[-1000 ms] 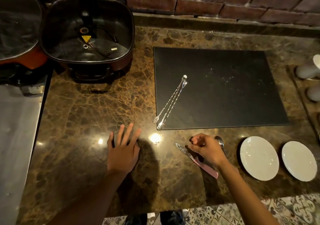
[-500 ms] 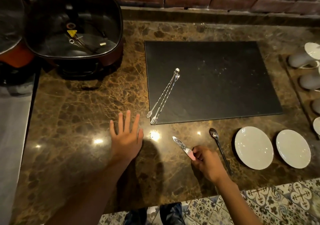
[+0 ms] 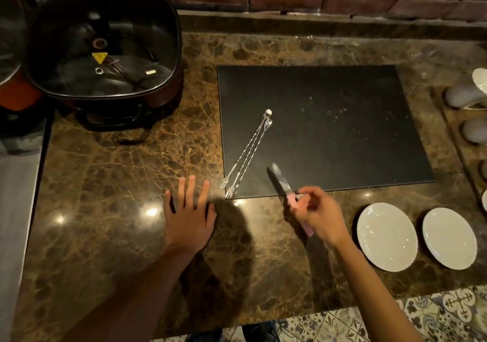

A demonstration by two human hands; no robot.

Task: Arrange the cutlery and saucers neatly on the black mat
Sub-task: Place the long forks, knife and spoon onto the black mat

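A black mat [image 3: 329,130] lies on the brown marble counter. Two slim twisted forks [image 3: 253,154] rest side by side on its left part, tines at the front edge. My right hand [image 3: 321,215] is shut on a pink-handled knife [image 3: 280,179], whose blurred blade points up-left over the mat's front edge. My left hand [image 3: 188,215] rests flat on the counter left of the mat, fingers spread. Two white saucers [image 3: 386,236] [image 3: 449,237] sit on the counter to the right of my right hand. No spoon shows.
A dark electric pan with a glass lid [image 3: 102,43] stands at the back left. White cups [image 3: 466,93] sit on a tray at the right edge. A brick wall runs behind. The counter's front edge drops to a tiled floor [image 3: 448,315].
My right hand closed on the pink-handled knife, lifted it off the counter and carried it to the mat's front edge. The spoon that lay beside it is out of sight. My left hand stayed put.
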